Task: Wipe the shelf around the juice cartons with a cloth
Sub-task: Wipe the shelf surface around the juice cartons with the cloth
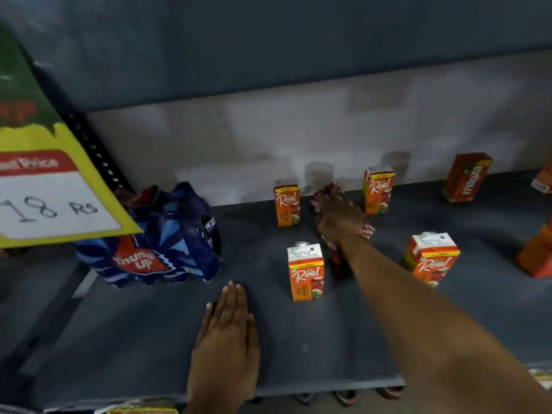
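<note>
My right hand (339, 218) reaches deep onto the dark grey shelf (167, 330) and presses a red patterned cloth (337, 258) flat between two back orange Real juice cartons (286, 206) (378, 189). The cloth shows past my fingertips and hangs below my wrist. Two more Real cartons stand nearer the front, one on the left (306, 271) and one on the right (433, 258) of my forearm. My left hand (225, 333) lies flat, palm down, on the shelf near its front edge, holding nothing.
A blue Thums Up multipack (155, 237) sits at the shelf's left. A red Maaza carton (467, 177) and other orange cartons (536, 258) stand at the right. A yellow price sign (50, 186) hangs at the left. The upper shelf overhangs closely.
</note>
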Demonstrator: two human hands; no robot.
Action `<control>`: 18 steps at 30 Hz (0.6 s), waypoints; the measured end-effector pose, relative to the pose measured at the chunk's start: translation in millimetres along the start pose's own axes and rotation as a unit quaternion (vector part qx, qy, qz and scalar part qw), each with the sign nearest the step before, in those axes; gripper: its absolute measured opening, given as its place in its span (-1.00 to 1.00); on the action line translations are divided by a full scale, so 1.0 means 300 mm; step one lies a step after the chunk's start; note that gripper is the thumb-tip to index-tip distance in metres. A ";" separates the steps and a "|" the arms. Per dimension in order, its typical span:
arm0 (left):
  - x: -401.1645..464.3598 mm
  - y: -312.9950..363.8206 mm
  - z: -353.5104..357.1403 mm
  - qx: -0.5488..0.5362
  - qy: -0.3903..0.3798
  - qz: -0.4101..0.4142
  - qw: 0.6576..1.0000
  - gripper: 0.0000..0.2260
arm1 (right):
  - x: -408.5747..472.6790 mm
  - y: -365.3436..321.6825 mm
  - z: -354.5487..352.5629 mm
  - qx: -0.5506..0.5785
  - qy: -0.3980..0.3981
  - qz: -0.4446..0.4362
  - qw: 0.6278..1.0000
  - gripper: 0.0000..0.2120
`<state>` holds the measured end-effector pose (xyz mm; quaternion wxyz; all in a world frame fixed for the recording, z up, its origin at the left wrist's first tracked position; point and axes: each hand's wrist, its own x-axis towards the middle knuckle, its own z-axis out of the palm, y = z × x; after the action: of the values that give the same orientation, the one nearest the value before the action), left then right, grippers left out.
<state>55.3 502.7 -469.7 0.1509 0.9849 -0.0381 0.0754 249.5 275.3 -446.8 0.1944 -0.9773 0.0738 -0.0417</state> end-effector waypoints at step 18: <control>-0.007 0.000 0.002 0.002 -0.020 0.000 1.000 -0.50 | -0.345 0.033 -0.038 -0.015 -0.025 -0.050 0.998 -0.46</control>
<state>53.3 502.6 -470.6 0.1477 0.9866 -0.0409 0.0562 145.1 278.7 -445.7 0.1795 -0.9832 0.0208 -0.0260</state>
